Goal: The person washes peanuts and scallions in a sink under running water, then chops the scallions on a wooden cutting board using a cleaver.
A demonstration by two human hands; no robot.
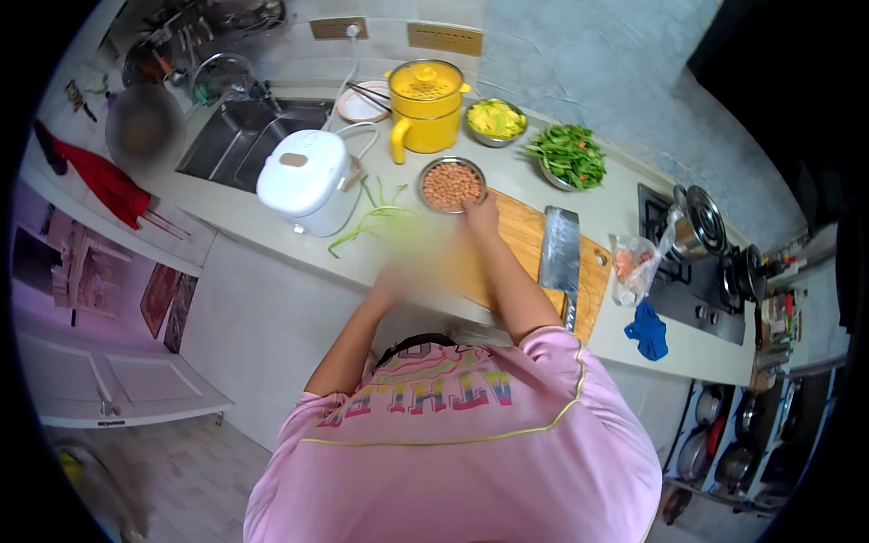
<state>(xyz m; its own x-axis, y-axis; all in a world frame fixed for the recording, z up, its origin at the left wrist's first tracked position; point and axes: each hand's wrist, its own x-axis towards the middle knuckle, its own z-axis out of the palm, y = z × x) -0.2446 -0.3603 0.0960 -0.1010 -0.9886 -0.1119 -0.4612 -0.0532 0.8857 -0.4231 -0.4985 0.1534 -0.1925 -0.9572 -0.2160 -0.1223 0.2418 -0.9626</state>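
Observation:
My right hand (pixel 481 215) is at the near right edge of a steel bowl (pixel 422 197), its fingers closed at the rim. Brown peanuts (pixel 452 185) fill that bowl, which sits just beyond the wooden cutting board (pixel 516 226). My left hand (pixel 392 279) is by the counter's front edge, left of the board; a smeared patch hides its fingers. Several green onion stalks (pixel 376 215) lie on the counter beyond it, partly lost in the blur. A broad cleaver (pixel 559 249) rests flat on the board, to the right of my right arm.
Left stand a white rice cooker (pixel 306 181) and a sink (pixel 244 136). Behind are a yellow electric pot (pixel 425 109), yellow slices (pixel 496 118) in a bowl and leafy greens (pixel 570 156). Right are a plastic bag (pixel 636 265), blue cloth (pixel 647 331) and gas stove (pixel 692 294).

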